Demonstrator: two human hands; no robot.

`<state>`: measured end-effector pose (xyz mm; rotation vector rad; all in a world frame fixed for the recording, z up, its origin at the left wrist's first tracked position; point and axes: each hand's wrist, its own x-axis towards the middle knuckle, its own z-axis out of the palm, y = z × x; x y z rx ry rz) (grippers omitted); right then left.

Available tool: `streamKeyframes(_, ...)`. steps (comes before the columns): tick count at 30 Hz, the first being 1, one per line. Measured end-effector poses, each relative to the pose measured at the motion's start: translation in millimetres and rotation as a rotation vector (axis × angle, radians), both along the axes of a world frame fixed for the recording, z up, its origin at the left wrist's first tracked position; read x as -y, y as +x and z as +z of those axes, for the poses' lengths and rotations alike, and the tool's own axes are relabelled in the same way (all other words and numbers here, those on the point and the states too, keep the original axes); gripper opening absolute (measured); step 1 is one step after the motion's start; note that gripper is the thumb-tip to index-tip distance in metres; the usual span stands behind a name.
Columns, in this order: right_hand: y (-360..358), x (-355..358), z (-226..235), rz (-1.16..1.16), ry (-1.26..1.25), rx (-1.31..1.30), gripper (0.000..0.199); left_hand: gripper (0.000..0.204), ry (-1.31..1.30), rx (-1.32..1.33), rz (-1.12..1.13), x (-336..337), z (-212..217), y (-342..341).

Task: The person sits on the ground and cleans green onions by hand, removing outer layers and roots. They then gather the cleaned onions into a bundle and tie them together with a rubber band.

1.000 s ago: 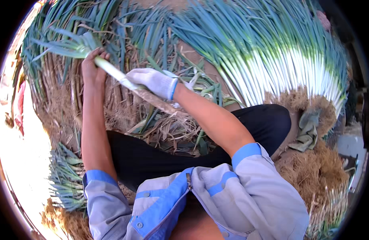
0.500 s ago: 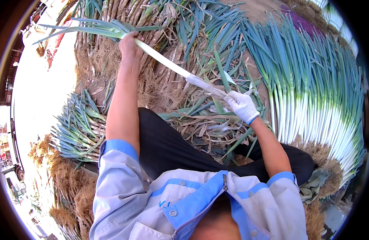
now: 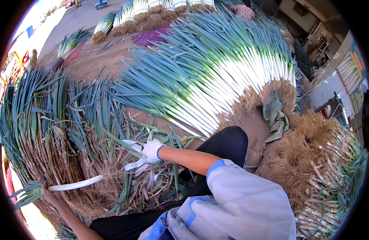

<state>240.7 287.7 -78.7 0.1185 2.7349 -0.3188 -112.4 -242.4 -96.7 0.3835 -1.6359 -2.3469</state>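
Observation:
My bare left hand [image 3: 50, 195], at the lower left, is closed round a long green onion [image 3: 75, 185] where its leaves begin. Its smooth white shaft points right, and a tuft of thin roots is at the end. My right hand [image 3: 153, 151], in a white knitted glove, is over the heap in front of my legs. Its fingers are closed on pale peeled skin [image 3: 133, 165], whose limp strips hang out to the left. Dry leaves and peelings [image 3: 146, 192] lie below that hand.
Cleaned green onions [image 3: 208, 96] lie in a wide fan ahead. Soil-covered ones [image 3: 44, 140] are piled at left, more [image 3: 320, 204] at right with roots inward. A green cloth [image 3: 275, 118] lies near my knee. Another person [image 3: 244, 12] is at the far back.
My hands have moved apart, and the outer skin has come off the onion's shaft into my gloved right hand. The view has swung to the right.

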Motion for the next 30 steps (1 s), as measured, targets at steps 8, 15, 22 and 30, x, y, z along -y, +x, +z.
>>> streamKeyframes(8,-94,-6,127,0.0,-0.252,-0.479,0.039,0.022,0.517,-0.142,-0.264,-164,129,61)
streamKeyframes(15,-92,91,79,-0.008,-1.044,-0.08,0.042,0.022,0.583,-0.145,-0.378,-156,105,75)
streamKeyframes(22,-108,147,101,-0.054,-1.088,-0.03,0.055,0.021,0.596,-0.133,-0.496,-193,109,93)
streamKeyframes(30,-116,102,109,-0.076,-0.79,-0.486,0.031,0.039,0.221,0.068,-0.775,-222,92,97)
